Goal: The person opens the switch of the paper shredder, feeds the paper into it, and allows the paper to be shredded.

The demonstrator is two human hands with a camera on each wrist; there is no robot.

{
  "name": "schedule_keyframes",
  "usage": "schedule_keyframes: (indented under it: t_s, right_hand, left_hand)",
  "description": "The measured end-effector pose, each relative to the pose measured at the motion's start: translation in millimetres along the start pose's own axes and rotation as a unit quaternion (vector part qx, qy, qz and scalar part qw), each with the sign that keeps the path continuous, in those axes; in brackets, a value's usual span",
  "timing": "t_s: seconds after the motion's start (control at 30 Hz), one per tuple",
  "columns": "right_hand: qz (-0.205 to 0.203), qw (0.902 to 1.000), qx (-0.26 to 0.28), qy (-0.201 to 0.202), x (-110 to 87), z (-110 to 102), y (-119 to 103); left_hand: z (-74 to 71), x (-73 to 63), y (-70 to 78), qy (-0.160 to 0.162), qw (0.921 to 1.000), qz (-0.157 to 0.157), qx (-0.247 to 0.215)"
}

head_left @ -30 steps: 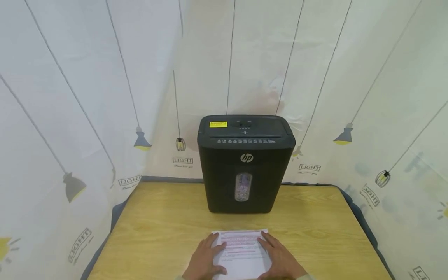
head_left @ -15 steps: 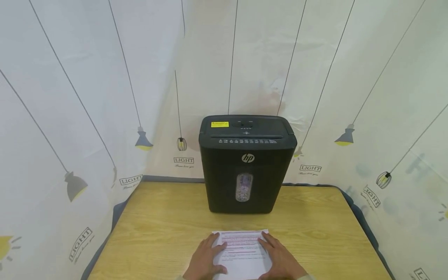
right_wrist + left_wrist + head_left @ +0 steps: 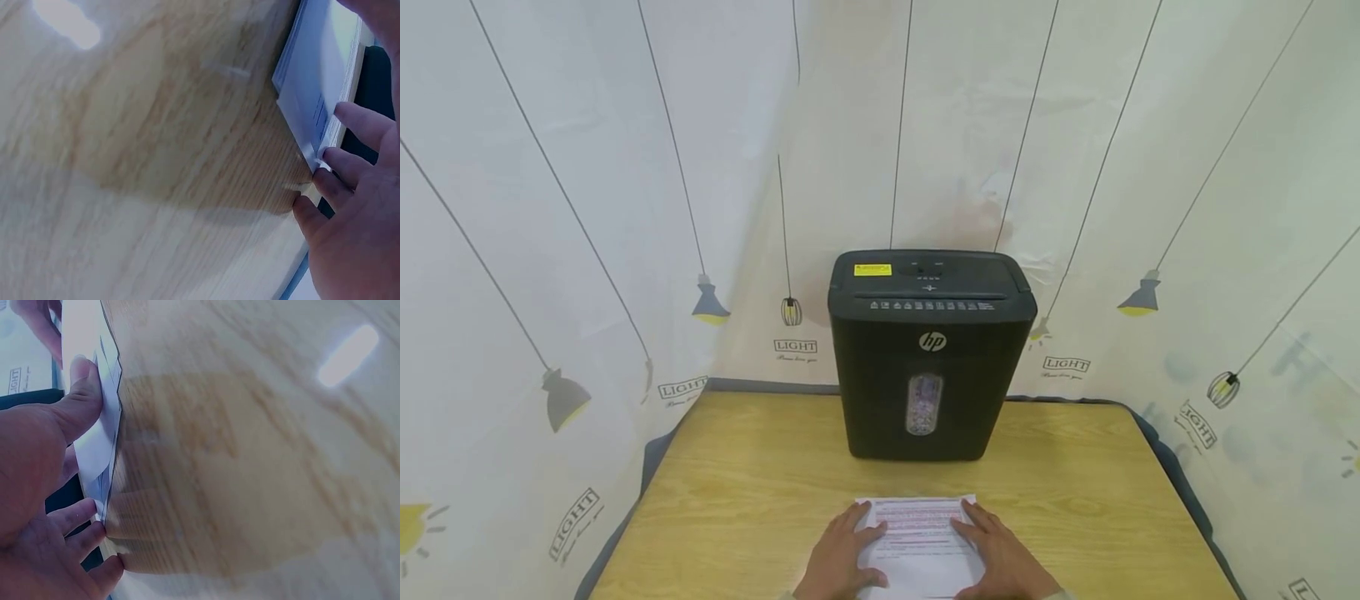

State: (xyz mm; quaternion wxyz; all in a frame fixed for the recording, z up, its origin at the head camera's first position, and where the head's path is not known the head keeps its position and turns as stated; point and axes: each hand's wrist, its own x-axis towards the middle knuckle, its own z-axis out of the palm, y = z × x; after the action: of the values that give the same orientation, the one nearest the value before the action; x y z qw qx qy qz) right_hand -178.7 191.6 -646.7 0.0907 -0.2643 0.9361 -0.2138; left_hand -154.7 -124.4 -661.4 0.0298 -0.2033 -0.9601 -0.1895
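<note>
A small stack of white printed sheets (image 3: 917,562) lies flat near the front of the wooden table, its text partly reddish. My left hand (image 3: 838,554) rests along the left side, its thumb and index finger on the top sheet. On the opposite side my right hand (image 3: 1006,560) lies likewise, fingers spread against the edge. In the left wrist view, the sheets (image 3: 94,453) have slightly uneven edges under the thumb, and the lower fingertips of the left hand (image 3: 37,453) touch the tabletop. Fingertips of the right hand (image 3: 365,212) meet the papers (image 3: 312,87) and table.
A black HP paper shredder (image 3: 876,375) stands upright behind the papers, with a slot on top and a clear window showing shreds. The wooden table (image 3: 737,475) is bordered by a pale patterned curtain (image 3: 587,333) at the back and both sides.
The head view has shifted very slightly. Both hands and the sheets keep almost the same place.
</note>
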Motion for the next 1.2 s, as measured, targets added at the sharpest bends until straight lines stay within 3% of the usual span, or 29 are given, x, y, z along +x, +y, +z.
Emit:
schedule_keyframes:
  t_s: [0.2,0.43,0.57,0.73,0.9,1.03,1.13,1.2]
  right_hand:
    - [0.015,0.9995,0.010,-0.025,0.9,0,2]
    - [-0.040,0.9990,-0.022,0.000,0.1,0,7]
    - [-0.052,0.9986,0.002,-0.007,-0.9,-2,9]
    - [-0.050,0.9972,0.056,-0.004,-0.4,-3,14]
    - [-0.016,0.9943,0.105,0.001,2.2,-6,19]
    - [0.014,0.9912,0.131,0.009,2.8,-7,22]
    - [0.038,0.9879,0.150,0.013,2.7,-8,23]
    - [0.058,0.9842,0.166,0.020,3.4,-7,22]
  left_hand:
    - [1.3,-0.3,-1.3,0.007,1.0000,0.003,0.003]
    - [2.9,-0.1,-2.3,0.019,0.9996,0.014,0.012]
    - [0.4,-1.2,-1.5,-0.003,1.0000,0.000,0.000]
    - [-5.7,0.3,-1.2,-0.061,0.9971,-0.024,-0.038]
    - [-7.2,3.4,-6.2,-0.111,0.9899,-0.033,-0.082]
    - [-6.7,2.9,-16.5,-0.118,0.9824,-0.021,-0.143]
    - [-6.7,1.9,-23.8,-0.122,0.9695,-0.019,-0.212]
    - [-8.1,2.3,-25.4,-0.130,0.9555,-0.045,-0.261]
